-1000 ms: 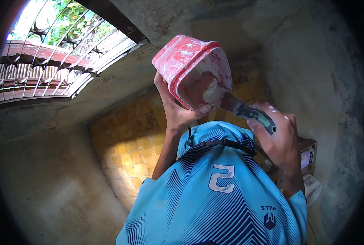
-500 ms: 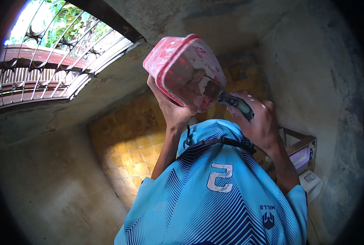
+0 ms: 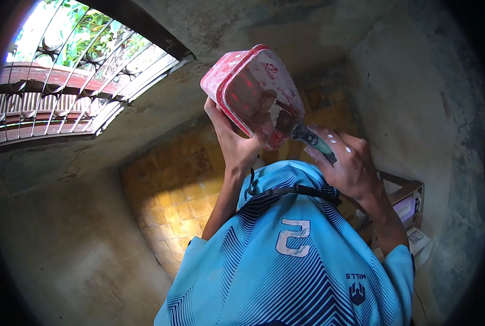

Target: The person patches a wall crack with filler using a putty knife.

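My left hand [image 3: 236, 145] grips a red plastic tub [image 3: 229, 76] from below and the side, holding it tilted with its open mouth toward me. White, dried-looking residue coats the tub, and a greyish paste [image 3: 259, 108] lies inside. In my right hand [image 3: 351, 165] is a putty knife [image 3: 318, 142], its fingers closed round the dark green handle. The knife's metal blade [image 3: 283, 119] reaches into the tub near its lower right wall, with some pale paste on it. White specks dot the right hand's knuckles.
A barred window [image 3: 74, 76] is at upper left. Yellowish floor tiles [image 3: 182, 190] lie below, between bare plastered walls [image 3: 416, 98]. At right stands a wooden frame or shelf [image 3: 405, 190] with a purple item [image 3: 404, 209] and a white box [image 3: 418, 239].
The tub and my left hand have shifted slightly to the right. My right hand has moved a little right and down, with the blade still inside the tub.
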The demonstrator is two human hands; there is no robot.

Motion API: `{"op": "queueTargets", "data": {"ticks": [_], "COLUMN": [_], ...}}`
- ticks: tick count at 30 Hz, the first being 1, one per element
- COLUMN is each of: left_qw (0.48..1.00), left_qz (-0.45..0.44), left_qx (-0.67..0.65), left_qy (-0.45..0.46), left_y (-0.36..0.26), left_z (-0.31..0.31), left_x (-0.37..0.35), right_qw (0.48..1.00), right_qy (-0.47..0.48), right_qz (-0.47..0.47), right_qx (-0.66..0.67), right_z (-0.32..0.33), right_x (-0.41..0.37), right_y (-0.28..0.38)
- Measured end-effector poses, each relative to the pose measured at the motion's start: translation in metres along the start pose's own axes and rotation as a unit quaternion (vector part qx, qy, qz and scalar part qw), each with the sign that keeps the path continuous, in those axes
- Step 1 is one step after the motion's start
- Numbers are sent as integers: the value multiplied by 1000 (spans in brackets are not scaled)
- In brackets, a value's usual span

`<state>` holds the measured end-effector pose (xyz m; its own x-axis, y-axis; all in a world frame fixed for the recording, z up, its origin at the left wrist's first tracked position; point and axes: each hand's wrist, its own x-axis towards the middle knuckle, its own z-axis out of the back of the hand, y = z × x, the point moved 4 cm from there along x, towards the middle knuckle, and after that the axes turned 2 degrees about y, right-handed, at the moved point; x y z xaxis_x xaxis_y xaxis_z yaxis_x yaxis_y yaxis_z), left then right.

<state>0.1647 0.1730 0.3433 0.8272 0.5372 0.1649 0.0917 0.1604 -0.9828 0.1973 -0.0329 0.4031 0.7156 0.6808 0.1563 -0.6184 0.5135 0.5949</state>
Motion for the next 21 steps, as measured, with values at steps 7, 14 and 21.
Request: {"op": "queueTargets", "data": {"ticks": [7, 14, 21], "left_qw": [1000, 997, 991], "left_qz": [19, 43, 59], "left_qx": [-17, -25, -49], "left_qy": [17, 54, 113], "left_y": [-3, 4, 16], "left_z": [-6, -13, -10], "left_x": [-2, -1, 0], "right_qw": [999, 996, 997], "right_qy": [1, 30, 23], "right_qz": [21, 45, 17], "right_qx": [-37, -73, 76], "right_z": [0, 0, 11], "right_x": [-7, -12, -2], "right_y": [2, 0, -28]}}
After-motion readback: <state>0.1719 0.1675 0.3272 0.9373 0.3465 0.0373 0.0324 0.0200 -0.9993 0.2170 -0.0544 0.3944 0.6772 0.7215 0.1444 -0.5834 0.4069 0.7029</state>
